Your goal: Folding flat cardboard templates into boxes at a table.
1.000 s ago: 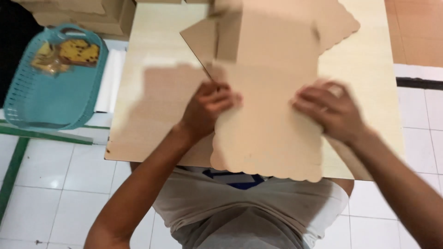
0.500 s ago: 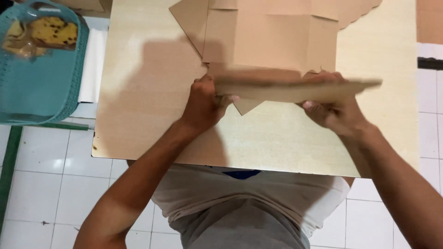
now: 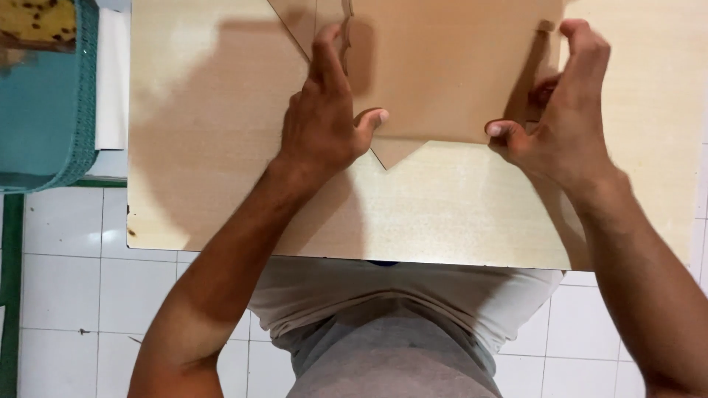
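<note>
A flat brown cardboard box blank [image 3: 442, 66] lies on a light wooden table [image 3: 457, 206], with its near flap folded over onto itself. My left hand [image 3: 324, 121] presses on the left part of the folded flap, fingers stretched forward, thumb along the fold's near edge. My right hand [image 3: 564, 110] holds the right end of the flap, thumb on the near edge and fingers curled over the cardboard's right side. A small pointed tab of the cardboard sticks out toward me between my two thumbs.
A teal plastic basket [image 3: 44, 140] with a yellow spotted item [image 3: 37, 22] in it stands at the left, beside the table. A white strip [image 3: 112, 81] lies between basket and table. White floor tiles [image 3: 66, 295] show below the table's near edge.
The near flap of the cardboard was lifted up and folded away from me; it now lies flat on the rest of the blank, and both hands have moved forward with it.
</note>
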